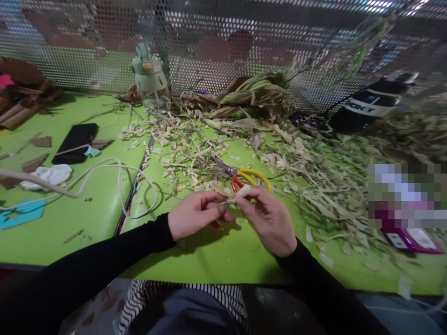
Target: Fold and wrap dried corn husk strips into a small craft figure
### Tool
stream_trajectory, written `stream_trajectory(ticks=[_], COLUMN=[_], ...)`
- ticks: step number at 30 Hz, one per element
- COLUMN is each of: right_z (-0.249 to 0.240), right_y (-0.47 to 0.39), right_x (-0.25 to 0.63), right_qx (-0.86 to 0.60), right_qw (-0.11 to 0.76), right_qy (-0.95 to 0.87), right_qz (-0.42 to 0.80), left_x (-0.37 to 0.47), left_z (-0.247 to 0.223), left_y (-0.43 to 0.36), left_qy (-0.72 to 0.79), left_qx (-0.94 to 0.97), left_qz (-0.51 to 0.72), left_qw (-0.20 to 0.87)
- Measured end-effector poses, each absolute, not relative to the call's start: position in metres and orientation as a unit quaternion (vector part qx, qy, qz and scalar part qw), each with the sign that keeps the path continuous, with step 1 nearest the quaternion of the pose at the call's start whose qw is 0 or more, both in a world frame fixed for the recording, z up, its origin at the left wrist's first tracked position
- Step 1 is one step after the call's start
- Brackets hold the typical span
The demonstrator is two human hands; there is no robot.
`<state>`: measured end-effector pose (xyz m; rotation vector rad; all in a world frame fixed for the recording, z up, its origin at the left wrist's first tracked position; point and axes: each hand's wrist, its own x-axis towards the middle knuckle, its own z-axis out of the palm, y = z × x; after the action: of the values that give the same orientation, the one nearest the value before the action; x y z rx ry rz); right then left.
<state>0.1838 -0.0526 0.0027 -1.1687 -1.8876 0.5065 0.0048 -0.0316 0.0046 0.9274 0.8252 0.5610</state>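
Observation:
Above the front of the green table, my left hand point(200, 210) and my right hand point(268, 216) meet with fingers pinched. Between them is a small piece of pale dried husk point(243, 191), its light end at my right fingertips. A thin greyish stem-like part of it runs to my left fingers; its far end is hidden by them. Just beyond my hands lie scissors point(235, 173) with one red and one yellow handle, blades pointing away to the left. Cut husk scraps point(188, 163) are scattered around the scissors.
A clear bottle with a green lid point(151, 79) and bundled dry husks point(251, 95) stand along the perforated metal screen point(202, 46). At left are a black phone point(76, 143) and a white cable point(120, 181). A black bottle point(370, 104) and a purple packet point(412, 237) lie right.

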Motion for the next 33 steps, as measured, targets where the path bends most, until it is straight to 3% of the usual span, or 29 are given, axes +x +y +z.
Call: stream_trajectory(ticks=[5, 20, 33], right_z=[0.004, -0.004, 0.005], right_y=[-0.054, -0.054, -0.056], right_x=[0.182, 0.184, 0.181], right_qx=[-0.484, -0.467, -0.398], right_qw=[0.441, 0.46, 0.412], right_qy=[-0.689, -0.689, -0.819], right_qz=[0.312, 0.308, 0.022], left_x=[0.007, -0.002, -0.003], left_z=[0.007, 0.003, 0.009], left_y=[-0.032, -0.031, -0.028], left_qy=[0.399, 0.402, 0.339], left_qx=[0.395, 0.51, 0.374], left_qz=[0.247, 0.111, 0.29], left_qw=[0.789, 0.752, 0.813])
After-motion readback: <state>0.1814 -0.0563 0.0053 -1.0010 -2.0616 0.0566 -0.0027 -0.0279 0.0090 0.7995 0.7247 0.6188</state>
